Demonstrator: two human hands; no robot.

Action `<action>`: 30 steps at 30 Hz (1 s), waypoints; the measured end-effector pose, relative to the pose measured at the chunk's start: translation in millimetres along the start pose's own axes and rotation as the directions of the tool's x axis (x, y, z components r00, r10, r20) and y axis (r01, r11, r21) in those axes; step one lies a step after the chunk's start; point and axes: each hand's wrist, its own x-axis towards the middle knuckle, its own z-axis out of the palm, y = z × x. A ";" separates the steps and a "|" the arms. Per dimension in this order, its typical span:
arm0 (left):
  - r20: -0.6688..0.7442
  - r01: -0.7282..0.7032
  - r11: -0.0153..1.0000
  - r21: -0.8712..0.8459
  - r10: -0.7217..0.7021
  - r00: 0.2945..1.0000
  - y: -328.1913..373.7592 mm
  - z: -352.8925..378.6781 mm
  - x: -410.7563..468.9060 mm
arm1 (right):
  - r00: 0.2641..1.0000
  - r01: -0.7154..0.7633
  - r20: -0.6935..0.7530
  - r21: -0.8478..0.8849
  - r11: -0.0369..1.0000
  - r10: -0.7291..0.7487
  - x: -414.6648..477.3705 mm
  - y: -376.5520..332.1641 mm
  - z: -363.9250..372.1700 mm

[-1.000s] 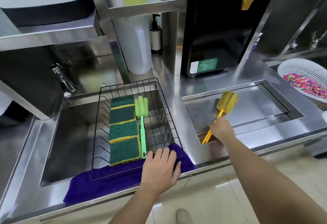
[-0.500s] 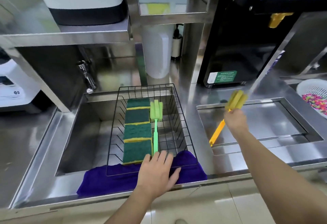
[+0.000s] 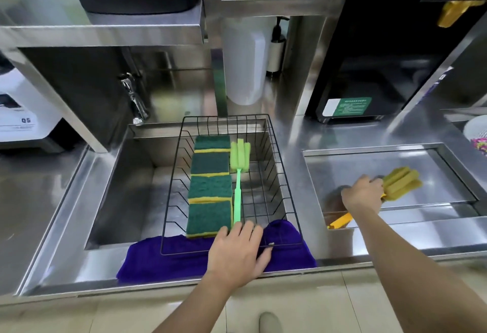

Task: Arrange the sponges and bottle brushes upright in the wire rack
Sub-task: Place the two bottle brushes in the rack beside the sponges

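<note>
A black wire rack (image 3: pixel 286 182) sits over the sink. Inside it, several green-and-yellow sponges (image 3: pixel 209 186) stand in a row along the left. A green bottle brush (image 3: pixel 238 174) lies beside them, foam head at the far end. My left hand (image 3: pixel 237 249) rests flat on the rack's near edge, fingers spread, touching the green handle's end. My right hand (image 3: pixel 362 194) grips the yellow bottle brush (image 3: pixel 400 184) near its foam head, above the recessed steel tray (image 3: pixel 427 195) to the right. The orange handle end pokes out below my wrist.
A purple cloth (image 3: pixel 168 256) lies under the rack's front edge. A faucet (image 3: pixel 133 95) stands at the sink's back left. A black machine (image 3: pixel 369 56) and a white container (image 3: pixel 245 64) stand behind. A white colander (image 3: pixel 474 128) sits at the far right.
My right hand has carried the yellow brush down and to the right, its head now low over the tray. My left hand stays on the rack's front edge.
</note>
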 end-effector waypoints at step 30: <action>-0.001 0.001 0.999 -0.043 -0.001 1.000 0.8 -2.9 1.6 | 0.987 -0.159 0.150 0.936 0.314 0.054 -16.6 -59.8 -41.9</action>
